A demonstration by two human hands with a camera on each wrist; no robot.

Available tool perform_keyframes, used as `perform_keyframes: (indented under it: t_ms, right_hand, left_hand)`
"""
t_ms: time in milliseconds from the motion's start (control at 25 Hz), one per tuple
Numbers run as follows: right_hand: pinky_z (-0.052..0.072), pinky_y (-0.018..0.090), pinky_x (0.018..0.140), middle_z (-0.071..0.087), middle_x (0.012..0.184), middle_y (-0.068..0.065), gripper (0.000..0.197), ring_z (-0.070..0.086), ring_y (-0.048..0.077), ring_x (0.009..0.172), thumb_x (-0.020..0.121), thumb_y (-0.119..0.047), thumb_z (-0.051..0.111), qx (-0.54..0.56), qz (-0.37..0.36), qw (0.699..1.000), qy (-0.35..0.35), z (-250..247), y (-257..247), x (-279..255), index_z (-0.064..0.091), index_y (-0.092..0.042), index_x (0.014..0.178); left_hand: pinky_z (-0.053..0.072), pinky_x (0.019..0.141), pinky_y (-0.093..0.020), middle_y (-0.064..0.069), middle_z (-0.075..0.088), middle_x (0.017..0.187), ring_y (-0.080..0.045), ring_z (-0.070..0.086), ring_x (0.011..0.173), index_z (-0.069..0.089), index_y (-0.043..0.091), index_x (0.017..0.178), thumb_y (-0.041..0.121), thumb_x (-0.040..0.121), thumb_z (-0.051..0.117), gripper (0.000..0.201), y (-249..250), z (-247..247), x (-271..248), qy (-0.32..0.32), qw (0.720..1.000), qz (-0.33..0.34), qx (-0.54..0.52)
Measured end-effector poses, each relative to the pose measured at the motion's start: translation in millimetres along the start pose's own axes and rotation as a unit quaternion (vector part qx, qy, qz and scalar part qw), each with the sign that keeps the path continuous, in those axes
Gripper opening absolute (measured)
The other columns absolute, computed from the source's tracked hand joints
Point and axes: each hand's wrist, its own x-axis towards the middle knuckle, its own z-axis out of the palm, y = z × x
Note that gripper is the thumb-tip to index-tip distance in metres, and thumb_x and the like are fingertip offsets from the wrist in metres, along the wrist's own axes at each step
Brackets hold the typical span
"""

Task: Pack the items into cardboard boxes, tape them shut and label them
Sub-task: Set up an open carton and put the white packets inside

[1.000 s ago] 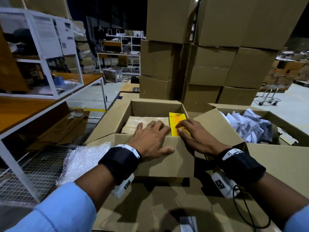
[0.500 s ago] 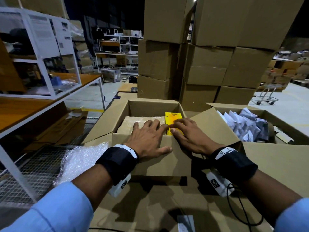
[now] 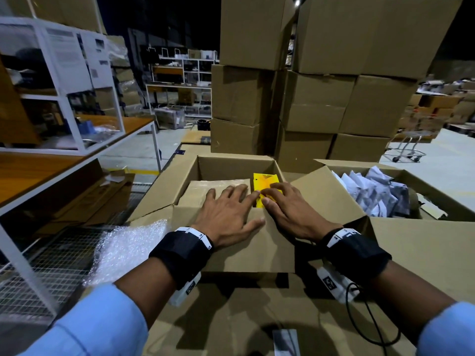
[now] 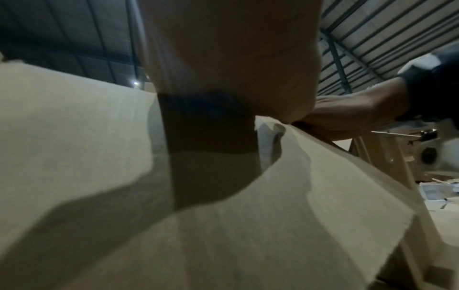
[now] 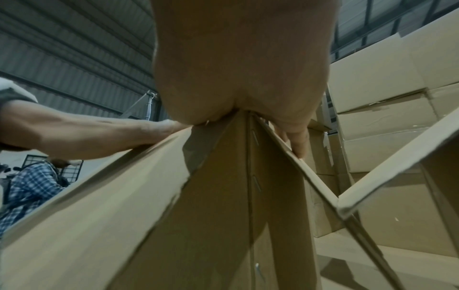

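The yellow packet (image 3: 266,187) sits inside the open cardboard box (image 3: 235,167), wedged in the gap between a brown wrapped parcel (image 3: 203,190) and the box's right wall, and the right hand (image 3: 288,206) lies over it with fingers stretched flat, gripping nothing, apparently pressing it down so it seats level with the parcel. The left hand (image 3: 228,214) is spread, also unclenched, across the near flap (image 3: 231,247) and onto the parcel, likely steadying the box and load. No writing on packet or box is legible; the printed sheets on the white shelf frame (image 3: 74,55) are too small to read.
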Motion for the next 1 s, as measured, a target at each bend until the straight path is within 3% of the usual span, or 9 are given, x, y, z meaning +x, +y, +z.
perform_keyframes:
  t_ms: [80, 200, 400, 600, 720, 840, 1000]
  right_hand:
    - [0.029, 0.051, 0.115, 0.042, 0.145, 0.012, 0.073, 0.032, 0.029, 0.137, 0.095, -0.067, 0.016, -0.006, -0.004, 1.000, 0.013, 1.3, 0.0, -0.9, 0.044, -0.020, 0.143]
    - [0.028, 0.051, 0.116, 0.039, 0.148, 0.013, 0.070, 0.031, 0.029, 0.139, 0.097, -0.066, 0.019, -0.013, 0.004, 1.000, 0.000, -0.2, -0.7, -2.9, 0.043, -0.021, 0.143]
    - [0.027, 0.051, 0.118, 0.031, 0.156, 0.011, 0.065, 0.026, 0.030, 0.144, 0.098, -0.063, 0.025, -0.017, 0.016, 0.999, -0.025, -11.3, -2.4, -10.9, 0.039, -0.023, 0.148]
    - [0.036, 0.048, 0.111, 0.043, 0.145, 0.012, 0.074, 0.041, 0.033, 0.132, 0.095, -0.072, 0.018, -0.026, -0.010, 1.000, 0.008, -27.1, -0.2, -17.9, 0.043, -0.021, 0.143]
    - [0.037, 0.042, 0.108, 0.051, 0.136, 0.015, 0.069, 0.048, 0.033, 0.125, 0.095, -0.059, 0.023, -0.036, -0.024, 0.998, 0.035, -52.5, -0.2, -24.2, 0.049, -0.012, 0.140]
    - [0.040, 0.039, 0.101, 0.057, 0.127, 0.016, 0.056, 0.054, 0.032, 0.118, 0.101, -0.046, 0.033, -0.043, -0.040, 0.995, 0.079, -85.1, 9.2, -35.2, 0.053, -0.007, 0.136]
    - [0.041, 0.032, 0.090, 0.061, 0.126, 0.014, 0.037, 0.058, 0.028, 0.114, 0.106, -0.028, 0.043, -0.066, -0.018, 0.994, 0.082, -139.2, 33.5, -50.9, 0.056, -0.008, 0.134]
  left_hand:
    - [0.028, 0.111, -0.055, -0.005, 0.032, 0.158, -0.025, 0.032, 0.144, 0.018, 0.032, 0.156, 0.069, 0.094, 0.008, 0.073, 1.7, 1.6, -0.5, 0.022, 1.000, -0.008, 0.012]
    - [0.029, 0.112, -0.053, -0.004, 0.035, 0.156, -0.026, 0.031, 0.144, 0.020, 0.031, 0.156, 0.066, 0.094, 0.006, 0.073, 2.9, 2.7, -1.0, 0.031, 0.999, -0.016, 0.013]
    - [0.023, 0.115, -0.059, -0.005, 0.024, 0.163, -0.027, 0.022, 0.150, 0.017, 0.025, 0.158, 0.068, 0.096, 0.008, 0.076, 5.0, -3.4, 0.4, 0.007, 1.000, -0.014, -0.008]
    - [0.019, 0.115, -0.065, -0.004, 0.019, 0.164, -0.028, 0.012, 0.153, 0.023, 0.022, 0.155, 0.066, 0.093, 0.004, 0.078, 32.0, -17.1, 7.5, 0.017, 1.000, -0.012, -0.007]
    - [0.015, 0.115, -0.068, -0.004, 0.020, 0.164, -0.028, 0.007, 0.154, 0.027, 0.019, 0.153, 0.058, 0.101, 0.021, 0.065, 54.8, -26.1, 19.1, 0.044, 0.999, 0.008, -0.008]
    - [0.010, 0.116, -0.068, -0.005, 0.020, 0.165, -0.030, 0.003, 0.154, 0.029, 0.019, 0.153, 0.058, 0.101, 0.025, 0.065, 82.7, -37.9, 34.7, 0.061, 0.998, 0.021, -0.012]
    - [0.008, 0.117, -0.066, -0.007, 0.017, 0.165, -0.031, -0.001, 0.154, 0.027, 0.017, 0.154, 0.057, 0.102, 0.026, 0.066, 126.4, -52.8, 55.4, 0.063, 0.997, 0.044, -0.024]
